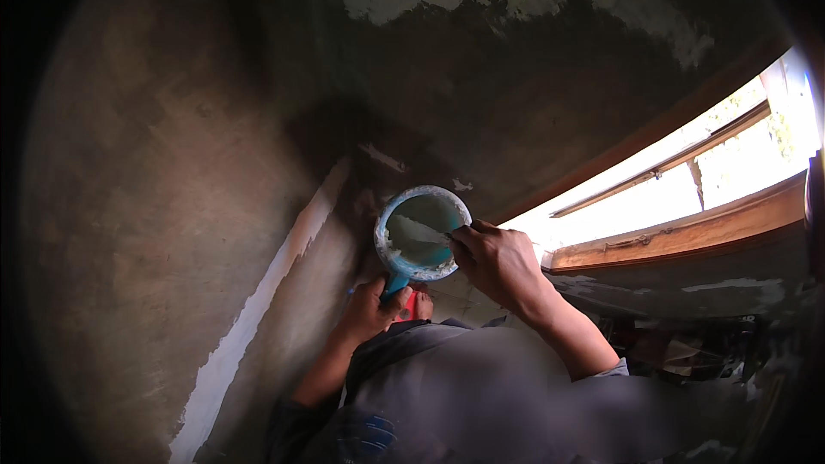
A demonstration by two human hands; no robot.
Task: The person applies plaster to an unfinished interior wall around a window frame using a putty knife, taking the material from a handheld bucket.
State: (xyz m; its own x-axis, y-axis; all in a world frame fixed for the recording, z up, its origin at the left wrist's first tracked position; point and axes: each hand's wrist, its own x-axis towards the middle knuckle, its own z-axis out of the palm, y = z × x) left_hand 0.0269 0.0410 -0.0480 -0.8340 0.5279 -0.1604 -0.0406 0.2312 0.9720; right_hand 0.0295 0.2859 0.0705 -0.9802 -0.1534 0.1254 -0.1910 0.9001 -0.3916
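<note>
Grasping the teal pot (380, 236) by its handle with the left hand (375, 310), before the torso (481, 369); gripping a putty knife (421, 231) in the right hand (496, 259), blade inside the rim. Probably gathering white paste (393, 249); next, likely calling for lifting the blade level.

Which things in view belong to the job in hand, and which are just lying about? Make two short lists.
In hand:
blue pot, its handle in the left hand
scraper, held in the right hand
pale paste stuck inside the rim

Apparently just about:
red object below, use unclear
dim clutter, lower right, too dark to identify
</note>
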